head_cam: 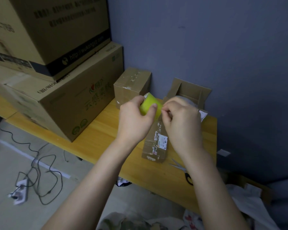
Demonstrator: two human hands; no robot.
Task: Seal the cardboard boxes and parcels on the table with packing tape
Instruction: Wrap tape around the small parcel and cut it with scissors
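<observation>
Pretty crowded setup you had there. Two big cartons were stacked at the far left of the wooden table [106, 138], the printed carton [65, 100] below and a bigger one [48, 30] on top. A small taped box [131, 83] sat against the blue-grey wall, and an open box [189, 92] with its flaps up sat to the right of it. The scissors [178, 166] lay on the near right of the table, half hidden under your right forearm. A power strip [19, 191] and its cables were on the floor to the left.

Your left hand [136, 118] was wrapped around the yellow tape roll [149, 102], thumb on top. Your right hand [181, 120] had its fingertips pinched at the roll's right edge; the tape end itself was too small to make out. Both hands were raised right over the labelled parcel [156, 146], which lay flat on the table and had its far end covered by them.
</observation>
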